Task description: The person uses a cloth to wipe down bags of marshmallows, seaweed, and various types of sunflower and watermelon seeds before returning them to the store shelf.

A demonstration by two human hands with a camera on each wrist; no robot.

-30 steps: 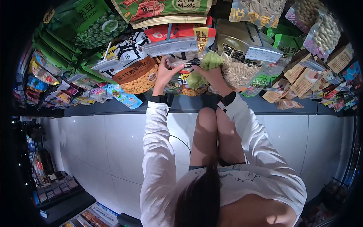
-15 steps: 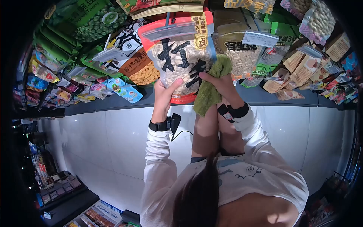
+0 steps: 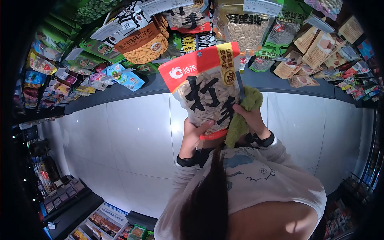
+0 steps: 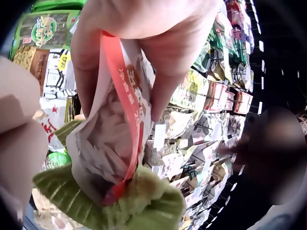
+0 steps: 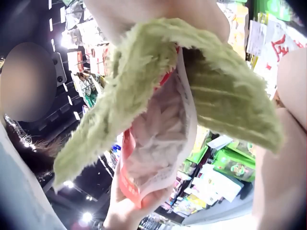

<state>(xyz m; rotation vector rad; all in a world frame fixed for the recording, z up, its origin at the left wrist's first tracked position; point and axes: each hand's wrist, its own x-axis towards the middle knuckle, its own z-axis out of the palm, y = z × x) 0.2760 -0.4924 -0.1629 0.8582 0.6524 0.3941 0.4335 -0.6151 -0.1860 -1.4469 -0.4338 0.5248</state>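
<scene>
A red-topped bag of seeds (image 3: pixel 208 92) with large black characters is held in front of the body, over the floor, tilted slightly. The left hand (image 3: pixel 193 134) grips its lower left corner, thumb on the front; in the left wrist view the left hand (image 4: pixel 144 33) pinches the bag's edge (image 4: pixel 112 129). At the bag's lower right side, the right hand (image 3: pixel 253 119) holds it together with a fuzzy green cloth (image 3: pixel 239 128). The right wrist view shows the cloth (image 5: pixel 129 86) draped around the bag's side (image 5: pixel 160 129), below the right hand (image 5: pixel 158 17).
Hanging snack bags fill the rack ahead, including a brown sunflower seed bag (image 3: pixel 146 46), another seed bag with black characters (image 3: pixel 190 18) and a clear bag (image 3: pixel 244 34). A dark shelf edge (image 3: pixel 120 91) runs below them, above white floor tiles (image 3: pixel 136 140).
Both hands have drawn the seed bag off the rack, down and back towards the body, and its whole front now shows. The green cloth has moved along with the right hand.
</scene>
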